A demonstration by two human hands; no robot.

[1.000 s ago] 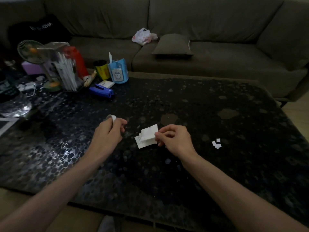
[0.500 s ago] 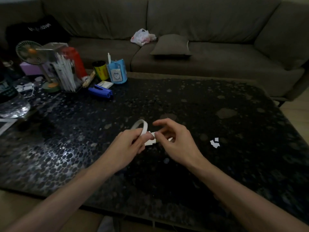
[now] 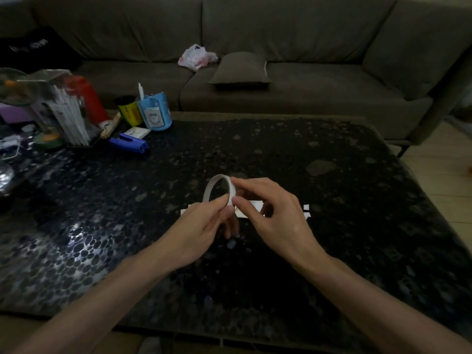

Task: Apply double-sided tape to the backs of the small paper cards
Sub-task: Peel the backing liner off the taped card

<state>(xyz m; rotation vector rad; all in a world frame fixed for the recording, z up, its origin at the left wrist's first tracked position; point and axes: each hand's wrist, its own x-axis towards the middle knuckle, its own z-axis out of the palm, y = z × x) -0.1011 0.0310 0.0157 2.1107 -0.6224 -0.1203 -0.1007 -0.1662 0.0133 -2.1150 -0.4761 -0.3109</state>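
Tape roll (image 3: 230,191) held upright over the table (image 3: 332,200), centre. Left: clear holder (image 3: 63,116) packed with white sticks; blue cup (image 3: 154,116) holding one white stick. Left hand (image 3: 201,226) pinches the roll's lower rim; right hand (image 3: 270,218) pinches its right side, above the paper cards (image 3: 251,209).

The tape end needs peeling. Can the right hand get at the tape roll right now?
Likely yes: the right hand pinches the rim of the tape roll, which the left hand holds up; nothing lies between.

Paper cards (image 3: 244,214) mostly hidden under hands (image 3: 201,226) (image 3: 275,218); fan (image 3: 10,85) blurred, cut by left edge.
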